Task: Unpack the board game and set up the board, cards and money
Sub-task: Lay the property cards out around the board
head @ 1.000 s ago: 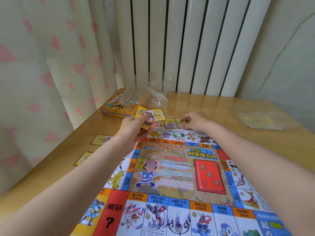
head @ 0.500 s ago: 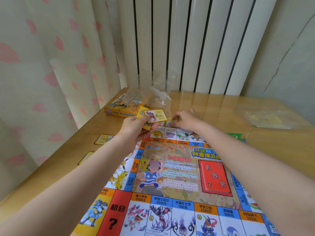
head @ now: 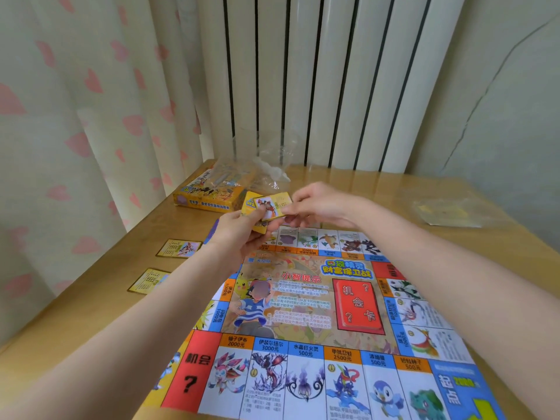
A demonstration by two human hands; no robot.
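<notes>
head: top card (head: 274, 207) lengthwise left-right

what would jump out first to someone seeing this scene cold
The bright game board spread across the wooden table, its red card space right of centre. Above its far edge, the left hand holds a stack of cards while the right hand pinches the top one.

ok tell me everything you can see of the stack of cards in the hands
The stack of cards is small, yellow and looks like thin card. It is held above the far edge of the game board. The left hand grips it from below, thumb on top. The top card faces up, showing a reddish creature and a yellow text panel; the right hand pinches its right edge.
</notes>
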